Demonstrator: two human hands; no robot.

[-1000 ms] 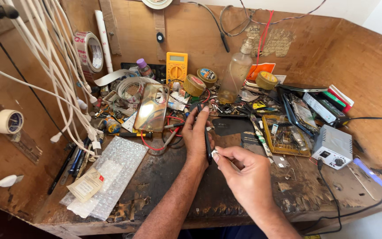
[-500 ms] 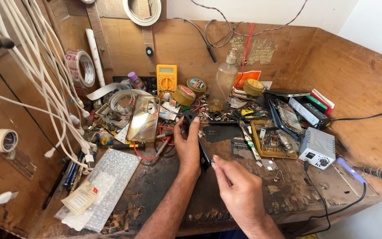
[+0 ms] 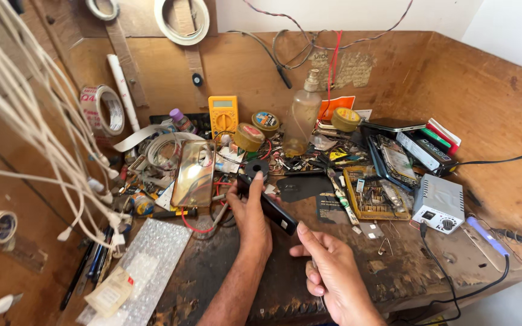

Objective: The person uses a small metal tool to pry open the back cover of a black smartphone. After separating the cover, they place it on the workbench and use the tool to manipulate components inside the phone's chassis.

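At the left, a bubble-wrap sheet (image 3: 152, 256) and a gold-backed phone (image 3: 194, 174) lie untouched on the wooden bench (image 3: 490, 115). In the middle, the left hand (image 3: 250, 208) is closed around a black phone (image 3: 268, 205), lifted and tilted. The right hand (image 3: 333, 271) pinches a thin tool (image 3: 316, 284) just below it; the phone looks unopened.

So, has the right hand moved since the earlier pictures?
Yes. The right hand has dropped toward the workbench's near edge, away from the left hand holding the black phone.

blk phone (image 3: 270, 208), yellow multimeter (image 3: 223, 115), white box (image 3: 438, 202)
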